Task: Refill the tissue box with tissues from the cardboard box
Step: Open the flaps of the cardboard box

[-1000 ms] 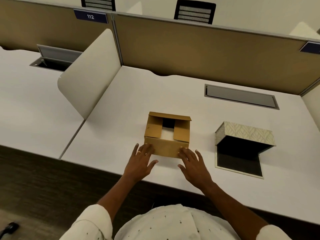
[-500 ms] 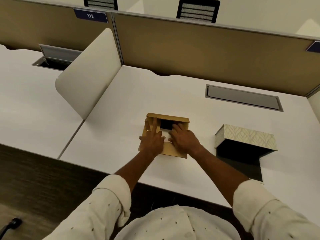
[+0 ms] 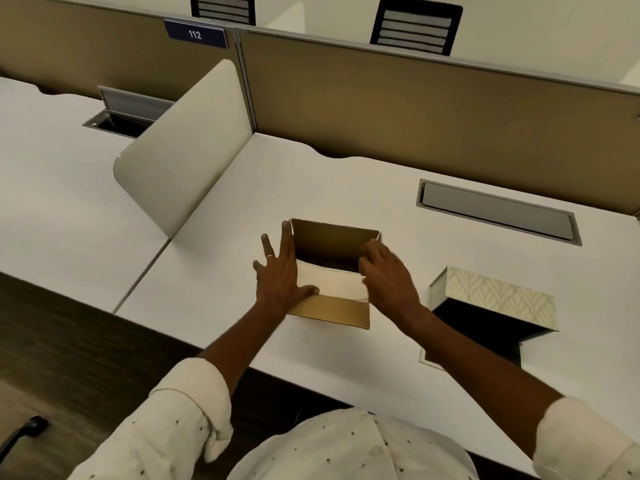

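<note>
1. A person in a white speckled shirt leans over a white bench [image 3: 346,188] and works at an open cardboard box [image 3: 330,311] with both bare hands.

2. The left hand [image 3: 278,275] lies flat and spread against the left side of the box, fingers extended toward the far edge and the thumb hooked over the near left corner; a ring shows on one finger. It presses the side flap outward and grips nothing.

3. The right hand [image 3: 389,275] is likewise unclenched, with fingers loosely curved over the right side of the box, pushing that flap aside. Whether its fingertips reach inside the box cannot be told.

4. Inside the box, a white stack of tissues [image 3: 332,280] fills the near part of the opening; the far part lies in shadow beneath the raised back flap.

5. To the right of the box and apart from it, the patterned tissue box [image 3: 498,296] rests on the bench, its dark interior facing the person. Any contents cannot be made out in the darkness.

6. A closed grey cable hatch [image 3: 495,211] sits in the bench behind both boxes, near a tan partition [image 3: 433,109]. A curved white divider [image 3: 183,150] stands to the left.
</note>
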Available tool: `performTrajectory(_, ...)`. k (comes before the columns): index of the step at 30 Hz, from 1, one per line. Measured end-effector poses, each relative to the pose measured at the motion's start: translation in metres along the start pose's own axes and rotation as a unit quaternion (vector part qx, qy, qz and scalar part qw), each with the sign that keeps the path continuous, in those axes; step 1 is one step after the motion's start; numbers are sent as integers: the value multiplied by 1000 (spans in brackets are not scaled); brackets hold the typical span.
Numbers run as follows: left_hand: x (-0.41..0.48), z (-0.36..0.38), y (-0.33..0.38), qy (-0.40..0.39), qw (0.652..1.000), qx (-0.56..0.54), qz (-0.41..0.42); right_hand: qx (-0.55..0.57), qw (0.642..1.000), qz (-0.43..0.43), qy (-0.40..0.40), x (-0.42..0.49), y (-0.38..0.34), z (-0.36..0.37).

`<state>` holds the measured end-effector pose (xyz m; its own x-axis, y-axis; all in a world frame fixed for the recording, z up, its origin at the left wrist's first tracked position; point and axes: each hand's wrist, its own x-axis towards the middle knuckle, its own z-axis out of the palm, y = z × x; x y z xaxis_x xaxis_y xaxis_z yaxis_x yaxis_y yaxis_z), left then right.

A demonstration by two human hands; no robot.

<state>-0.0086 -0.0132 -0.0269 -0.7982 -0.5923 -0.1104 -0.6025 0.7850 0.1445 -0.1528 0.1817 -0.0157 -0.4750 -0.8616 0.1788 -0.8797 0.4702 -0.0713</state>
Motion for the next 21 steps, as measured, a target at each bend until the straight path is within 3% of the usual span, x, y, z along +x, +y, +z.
performTrajectory(6, 10, -15, -24, -72, 986, 152, -6, 1, 998, -24, -61, -12, 29, 13)
performTrajectory(9, 13, -13, -29, -136, 985, 110, -10, 86, 985, -40, -146, 3, 35, 8)
performTrajectory(13, 13, -5, -20, -195, 979, 49, -16, 119, 976, -47, -174, 25, 42, 8)
performTrajectory(21, 20, -4, -4, -238, 971, 20, 18, 205, 937, 64, -274, 63, 61, 16)
